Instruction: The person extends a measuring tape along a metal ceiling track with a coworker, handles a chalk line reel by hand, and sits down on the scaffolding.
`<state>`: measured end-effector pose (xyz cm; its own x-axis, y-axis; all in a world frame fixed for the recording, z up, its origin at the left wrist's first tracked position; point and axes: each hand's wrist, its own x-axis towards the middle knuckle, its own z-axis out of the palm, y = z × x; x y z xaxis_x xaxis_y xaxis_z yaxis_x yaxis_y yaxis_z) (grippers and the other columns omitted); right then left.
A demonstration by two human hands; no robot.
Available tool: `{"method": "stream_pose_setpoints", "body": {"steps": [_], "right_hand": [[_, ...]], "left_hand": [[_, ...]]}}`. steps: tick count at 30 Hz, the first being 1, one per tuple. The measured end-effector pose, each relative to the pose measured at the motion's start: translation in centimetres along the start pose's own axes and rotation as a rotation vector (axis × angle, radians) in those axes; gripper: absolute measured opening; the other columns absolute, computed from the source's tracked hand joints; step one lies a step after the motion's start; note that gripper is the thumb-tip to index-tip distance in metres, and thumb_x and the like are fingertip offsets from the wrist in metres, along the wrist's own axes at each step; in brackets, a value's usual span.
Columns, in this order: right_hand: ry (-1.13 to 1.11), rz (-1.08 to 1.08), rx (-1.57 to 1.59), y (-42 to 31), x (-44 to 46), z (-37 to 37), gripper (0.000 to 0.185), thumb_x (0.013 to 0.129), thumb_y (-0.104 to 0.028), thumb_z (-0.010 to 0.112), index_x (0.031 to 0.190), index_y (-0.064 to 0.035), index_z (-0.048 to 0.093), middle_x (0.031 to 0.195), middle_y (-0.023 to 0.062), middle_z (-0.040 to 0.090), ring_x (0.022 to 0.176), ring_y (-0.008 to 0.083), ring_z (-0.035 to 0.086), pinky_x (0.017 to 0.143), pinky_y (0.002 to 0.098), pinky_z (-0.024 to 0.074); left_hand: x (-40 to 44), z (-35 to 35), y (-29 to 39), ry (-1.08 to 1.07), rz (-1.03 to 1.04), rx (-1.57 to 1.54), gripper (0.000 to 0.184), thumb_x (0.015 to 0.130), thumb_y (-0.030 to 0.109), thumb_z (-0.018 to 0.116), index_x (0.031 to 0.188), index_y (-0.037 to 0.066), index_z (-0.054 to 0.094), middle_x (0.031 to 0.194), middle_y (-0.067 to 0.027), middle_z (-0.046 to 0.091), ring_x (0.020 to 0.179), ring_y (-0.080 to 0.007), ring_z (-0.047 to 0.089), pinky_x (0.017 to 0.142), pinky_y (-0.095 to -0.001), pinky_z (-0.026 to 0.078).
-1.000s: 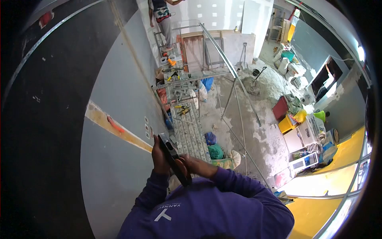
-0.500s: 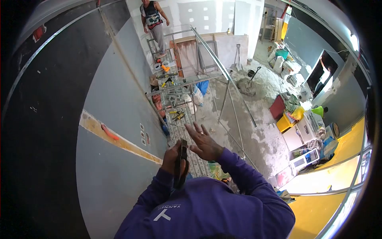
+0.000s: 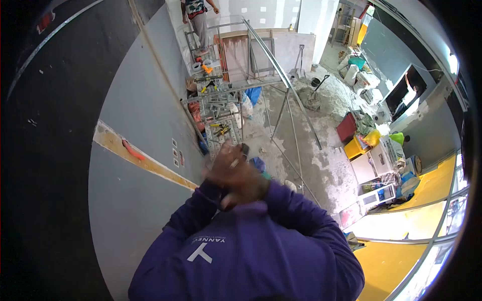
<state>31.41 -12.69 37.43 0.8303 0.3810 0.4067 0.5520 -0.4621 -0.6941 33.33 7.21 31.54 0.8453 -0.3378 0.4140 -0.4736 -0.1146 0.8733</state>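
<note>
Both hands are together in front of my chest, smeared by motion. My right hand (image 3: 243,180), wearing a ring, lies across my left hand (image 3: 215,165) and hides much of it. The half-second-earlier view shows my left hand gripping a dark, narrow object with a curved dark part hanging below. Now only a dark end (image 3: 244,149) shows beyond the fingers, and its kind is unclear. The right fingers are too blurred to tell their grip. Below my hands runs a perforated metal scaffold platform (image 3: 215,147), with yellow-and-black tools (image 3: 219,129) lying on it.
Metal scaffold framing (image 3: 268,60) rises ahead. A grey wall (image 3: 135,105) runs along my left. Another person (image 3: 199,25) stands at the platform's far end. On the floor at right are a yellow crate (image 3: 354,149), sacks (image 3: 369,80) and a shovel (image 3: 322,82).
My right hand has moved left and down, from apart and spread to overlapping my left hand. The camera view has shifted slightly, and the far person's head is out of frame.
</note>
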Motion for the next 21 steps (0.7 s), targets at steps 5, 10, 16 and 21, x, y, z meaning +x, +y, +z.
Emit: {"method": "stream_pose_setpoints", "body": {"steps": [5,10,16,21], "right_hand": [[0.199,-0.185,-0.128,-3.5,0.5,-2.3,0.079,0.101,-0.062,0.035,0.152,-0.0017,0.038,0.157,0.0258,0.034,0.149,0.0386,0.029,0.122,0.0554,0.0160],[0.036,-0.069,-0.012,0.9,0.2,-0.3,0.085,0.091,-0.035,0.061,0.157,0.0010,0.021,0.159,0.0297,0.026,0.152,0.0421,0.018,0.123,0.0532,0.0148],[-0.078,-0.347,0.015,-4.2,-1.0,0.1,0.077,0.090,-0.033,0.057,0.156,-0.0022,0.030,0.162,0.0246,0.027,0.152,0.0434,0.018,0.124,0.0533,0.0117],[0.152,-0.124,-0.125,-1.3,0.4,-1.3,0.086,0.091,-0.044,0.064,0.156,-0.0005,0.028,0.158,0.0272,0.031,0.150,0.0464,0.021,0.122,0.0544,0.0136]], "left_hand": [[2.6,-0.7,0.8,-0.163,-0.524,0.000,0.054,0.104,0.027,0.055,0.144,-0.005,0.040,0.118,-0.0076,0.064,0.101,-0.0154,0.064,0.082,-0.0278,0.053],[3.4,1.6,1.1,-0.103,-0.414,-0.482,0.034,0.098,0.023,0.061,0.127,0.004,0.059,0.111,-0.0067,0.066,0.104,-0.0188,0.063,0.089,-0.0362,0.051],[3.2,0.2,3.0,-0.113,0.300,0.159,0.032,0.102,0.018,0.058,0.130,0.003,0.052,0.107,-0.0062,0.068,0.093,-0.0159,0.067,0.078,-0.0305,0.054],[2.5,0.0,3.2,-0.145,-0.639,-0.421,0.033,0.096,0.012,0.061,0.126,0.002,0.051,0.107,-0.0082,0.067,0.106,-0.0209,0.063,0.093,-0.0422,0.050]]}}
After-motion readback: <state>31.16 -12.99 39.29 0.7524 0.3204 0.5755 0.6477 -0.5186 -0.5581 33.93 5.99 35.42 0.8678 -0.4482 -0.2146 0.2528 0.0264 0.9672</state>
